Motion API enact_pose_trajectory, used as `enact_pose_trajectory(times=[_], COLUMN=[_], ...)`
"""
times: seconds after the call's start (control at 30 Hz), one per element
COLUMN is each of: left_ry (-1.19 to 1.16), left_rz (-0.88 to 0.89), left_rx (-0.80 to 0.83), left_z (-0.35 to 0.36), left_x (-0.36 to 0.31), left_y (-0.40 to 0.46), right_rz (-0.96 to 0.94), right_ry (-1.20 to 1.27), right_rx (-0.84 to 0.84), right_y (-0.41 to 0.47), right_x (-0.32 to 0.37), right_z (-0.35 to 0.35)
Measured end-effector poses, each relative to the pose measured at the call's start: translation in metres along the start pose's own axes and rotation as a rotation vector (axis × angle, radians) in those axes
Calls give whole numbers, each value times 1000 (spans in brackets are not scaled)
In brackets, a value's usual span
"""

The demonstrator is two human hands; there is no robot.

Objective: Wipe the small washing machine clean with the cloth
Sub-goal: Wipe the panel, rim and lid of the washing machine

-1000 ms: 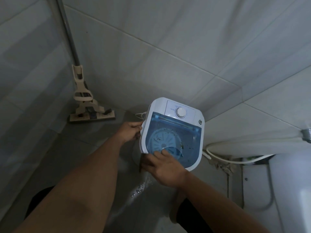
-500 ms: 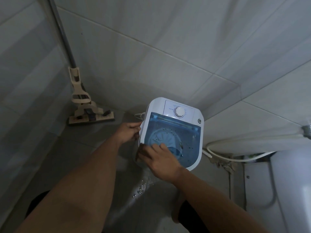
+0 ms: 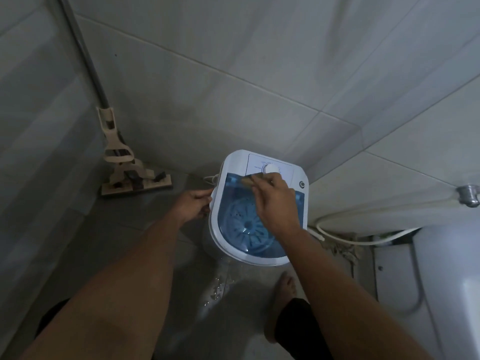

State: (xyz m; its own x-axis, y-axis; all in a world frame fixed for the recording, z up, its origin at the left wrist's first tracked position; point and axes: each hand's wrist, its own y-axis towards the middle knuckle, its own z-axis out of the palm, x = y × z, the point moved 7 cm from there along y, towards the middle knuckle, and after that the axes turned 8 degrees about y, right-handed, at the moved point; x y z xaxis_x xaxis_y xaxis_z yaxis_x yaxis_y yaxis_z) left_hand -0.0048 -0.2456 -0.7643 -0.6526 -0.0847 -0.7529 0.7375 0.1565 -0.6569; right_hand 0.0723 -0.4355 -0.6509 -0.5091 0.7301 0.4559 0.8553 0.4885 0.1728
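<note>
My right hand (image 3: 276, 203) has slid from the lid's near edge to its far edge by the dial (image 3: 271, 168), grip apparently pinching something, while my left hand (image 3: 193, 206) clamps the floor-standing washing machine's (image 3: 259, 206) left rim; no cloth visible, so wiping seems unstarted.

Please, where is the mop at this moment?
In the head view the mop stands on the left, in the corner of the tiled walls, with its flat head on the floor, left of the small washing machine and apart from it.
</note>
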Motion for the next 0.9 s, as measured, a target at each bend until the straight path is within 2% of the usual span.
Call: enact_pose_trajectory(times=[0.07,0.2,0.33,0.47,0.53,0.63,0.73,0.8,0.9], left_ry=[-5,-1,-1,-12,-12,-16,-7,2,10], left_rz=[0,11,13,8,12,14,11,11,11], left_rx=[0,0,-4,-21,-17,-20,-22,-15,-13], left_z=[0,0,0,-1,-1,1,1,0,-1], left_x=[2,6,6,7,8,6,6,7,8], left_y=[3,8,10,10,10,10,10,10,12], right_rz=[47,2,-226,-451,-387,-5,263,228,-125], right_ry=[-48,-176,-204,-104,-34,59,41,-37,-100], right_rx=[25,157,188,251,181,-40,-111,-69,139], right_y=[7,-19,-63,-82,-71,-45,-44,-55,-77], right_x=[-12,-12,22,35,20,-30,-53,-33,25], right_z=[13,51,60,48,32,13,16,27,54])
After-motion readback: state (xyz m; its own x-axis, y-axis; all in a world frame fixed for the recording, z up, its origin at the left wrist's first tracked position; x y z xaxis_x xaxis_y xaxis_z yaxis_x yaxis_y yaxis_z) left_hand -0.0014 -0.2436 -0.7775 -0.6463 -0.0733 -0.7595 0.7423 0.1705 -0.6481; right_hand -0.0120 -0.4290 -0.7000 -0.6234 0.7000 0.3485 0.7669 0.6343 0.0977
